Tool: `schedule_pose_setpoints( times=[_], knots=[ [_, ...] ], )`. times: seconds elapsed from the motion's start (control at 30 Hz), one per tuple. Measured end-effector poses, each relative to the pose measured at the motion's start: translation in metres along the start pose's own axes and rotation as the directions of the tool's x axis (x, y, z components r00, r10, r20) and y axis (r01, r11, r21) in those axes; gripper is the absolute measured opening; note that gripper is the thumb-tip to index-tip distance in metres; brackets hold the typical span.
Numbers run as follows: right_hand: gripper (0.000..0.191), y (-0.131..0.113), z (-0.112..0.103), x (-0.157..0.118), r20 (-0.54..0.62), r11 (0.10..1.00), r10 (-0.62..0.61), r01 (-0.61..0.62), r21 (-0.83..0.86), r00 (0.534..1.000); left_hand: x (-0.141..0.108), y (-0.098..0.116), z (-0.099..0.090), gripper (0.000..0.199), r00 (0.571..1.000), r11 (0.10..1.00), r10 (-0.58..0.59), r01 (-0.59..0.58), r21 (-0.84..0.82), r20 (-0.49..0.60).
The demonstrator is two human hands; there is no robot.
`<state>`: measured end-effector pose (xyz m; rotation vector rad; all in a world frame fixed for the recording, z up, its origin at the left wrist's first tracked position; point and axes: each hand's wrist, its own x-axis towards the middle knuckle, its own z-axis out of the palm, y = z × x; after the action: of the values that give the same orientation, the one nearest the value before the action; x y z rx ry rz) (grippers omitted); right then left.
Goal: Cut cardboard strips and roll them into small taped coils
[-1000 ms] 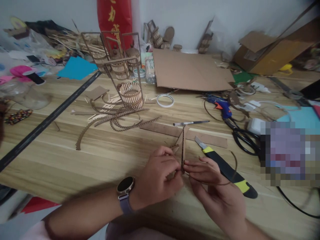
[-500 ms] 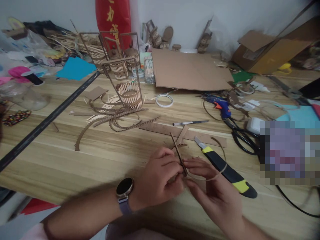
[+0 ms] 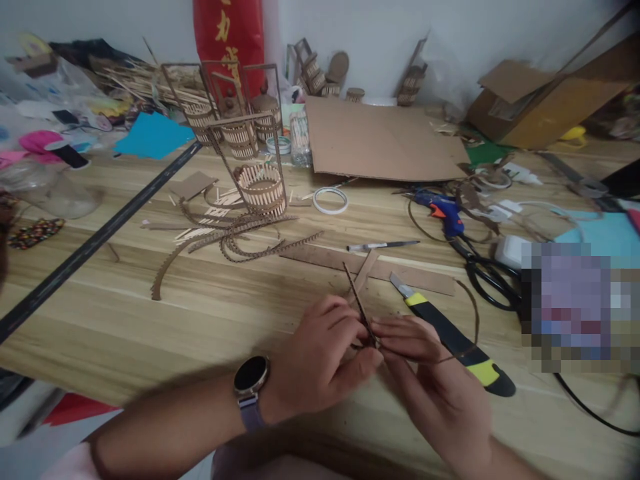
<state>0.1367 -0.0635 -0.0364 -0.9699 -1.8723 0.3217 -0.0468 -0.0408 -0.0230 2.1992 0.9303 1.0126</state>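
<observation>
My left hand [image 3: 323, 357], with a watch on its wrist, is closed on a narrow piece of corrugated cardboard [image 3: 356, 293], seen edge-on and pointing away from me. My right hand [image 3: 437, 383] meets it at the near end, fingers pressed together on a thin brown cardboard strip [image 3: 477, 313]. That strip loops out past the right hand over the utility knife. The fingers hide where the two pieces meet. Just right of the hands lies the utility knife [image 3: 445, 327], blade out. A flat cardboard strip [image 3: 415, 275] and a pen [image 3: 383, 246] lie beyond the hands.
Small stick baskets with tall handles [image 3: 260, 190] stand at back left, near curled cardboard strips [image 3: 245, 247]. A large cardboard sheet [image 3: 380, 137], a tape roll [image 3: 330, 200], a blue glue gun [image 3: 445, 212] and black-handled scissors [image 3: 493, 283] lie farther back. A black bar [image 3: 100, 230] crosses the left.
The thin strip's loop has swung outward to the right. My left thumb has shifted right toward the right hand's fingertips, and the right hand has moved slightly right.
</observation>
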Motion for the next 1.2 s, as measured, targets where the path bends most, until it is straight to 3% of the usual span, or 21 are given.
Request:
schedule_pose_setpoints(
  times=[0.47,0.63,0.9,1.07,1.2],
  knots=[
    [0.018,0.0005,0.0018,0.0040,0.027,0.957,-0.144,0.147,-0.249,0.989,-0.0031,-0.0006,0.0045,0.014,0.996,0.992,-0.091,0.090,0.092,0.002],
    [0.019,-0.0026,0.0032,0.0009,0.044,0.971,-0.092,0.099,-0.219,0.995,-0.0029,-0.0006,0.0053,0.017,0.992,0.992,-0.120,0.121,0.043,-0.029],
    [0.015,-0.0053,0.0023,0.0022,0.026,0.992,-0.020,0.023,-0.128,0.999,-0.0002,-0.0004,0.0043,0.016,0.998,0.999,-0.031,0.030,-0.026,-0.049],
    [0.012,-0.0030,-0.0007,0.0018,-0.003,0.995,0.092,-0.092,0.037,0.996,0.0014,-0.0012,0.0008,0.016,1.000,0.997,-0.009,0.008,-0.080,-0.007],
    [0.018,0.0007,-0.0006,-0.0021,-0.017,0.997,0.063,-0.062,0.052,0.998,0.0020,-0.0036,0.0000,0.015,0.998,0.997,-0.030,0.034,-0.072,0.057]
  ],
)
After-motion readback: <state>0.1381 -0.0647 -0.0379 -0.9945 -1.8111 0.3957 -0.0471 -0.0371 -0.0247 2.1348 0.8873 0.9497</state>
